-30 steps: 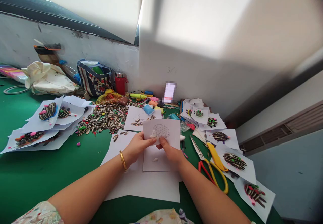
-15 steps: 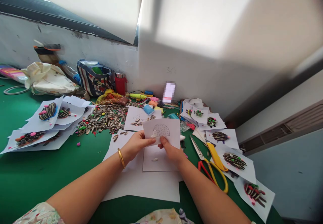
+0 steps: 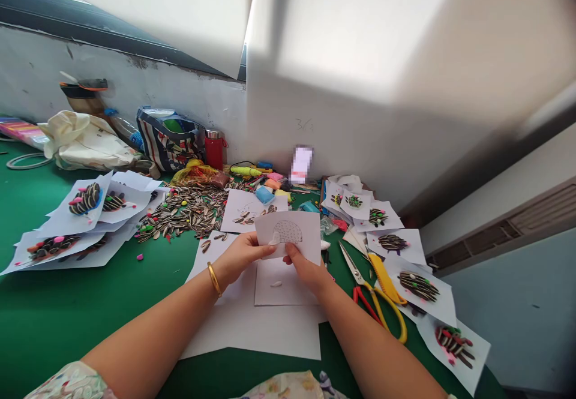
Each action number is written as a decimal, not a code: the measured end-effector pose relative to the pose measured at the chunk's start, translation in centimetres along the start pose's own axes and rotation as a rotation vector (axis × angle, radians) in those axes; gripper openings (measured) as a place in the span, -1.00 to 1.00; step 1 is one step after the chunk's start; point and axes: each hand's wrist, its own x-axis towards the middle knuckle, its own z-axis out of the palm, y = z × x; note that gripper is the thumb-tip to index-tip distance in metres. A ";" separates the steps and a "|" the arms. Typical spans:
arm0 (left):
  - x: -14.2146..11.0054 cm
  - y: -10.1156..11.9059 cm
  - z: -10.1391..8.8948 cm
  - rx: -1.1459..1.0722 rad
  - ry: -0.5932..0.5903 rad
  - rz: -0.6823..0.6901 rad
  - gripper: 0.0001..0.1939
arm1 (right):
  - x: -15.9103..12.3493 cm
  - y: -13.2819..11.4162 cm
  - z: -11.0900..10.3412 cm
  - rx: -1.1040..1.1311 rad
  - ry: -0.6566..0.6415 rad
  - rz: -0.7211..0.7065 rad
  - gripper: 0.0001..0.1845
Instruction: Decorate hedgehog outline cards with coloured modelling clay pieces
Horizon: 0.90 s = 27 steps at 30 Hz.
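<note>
A small white paper card [image 3: 308, 226] with a dotted, dome-shaped animal drawing is held up between my two hands. My left hand [image 3: 243, 255] grips its lower left edge, thumb on the front beside a whitish patch on the drawing. My right hand [image 3: 306, 267] pinches the bottom edge, its thumb just under the drawing. Below lies another white sheet [image 3: 288, 291] with a small white piece [image 3: 276, 284] on it, over a larger sheet [image 3: 252, 333]. Behind the card, a paper [image 3: 236, 204] carries several sunflower seeds.
Loose sunflower seeds [image 3: 193, 210] are heaped at the back left. Scissors [image 3: 373, 291] and a yellow utility knife [image 3: 384, 279] lie right of my right hand. Finished-looking seed pictures lie on the left [image 3: 99, 225] and right [image 3: 432, 309]. A red bottle [image 3: 215, 150] stands by the wall.
Almost nothing differs. My left wrist and forearm have shifted very slightly left; both hands keep the same grip on the card.
</note>
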 end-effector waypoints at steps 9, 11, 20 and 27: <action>0.1 0.2 -0.3 0.041 0.019 0.001 -0.57 | 0.1 -0.1 -0.1 -0.026 0.011 -0.025 -0.54; 0.1 0.4 -0.3 0.048 0.017 0.002 -0.59 | 0.1 0.0 -0.1 -0.032 0.016 -0.023 -0.54; 0.2 0.1 -0.6 0.060 0.010 0.010 -0.56 | 0.1 -0.1 -0.2 -0.075 0.031 -0.020 -0.52; 0.3 0.1 -0.5 0.042 0.016 0.016 -0.55 | 0.0 -0.1 -0.2 -0.086 0.017 -0.009 -0.51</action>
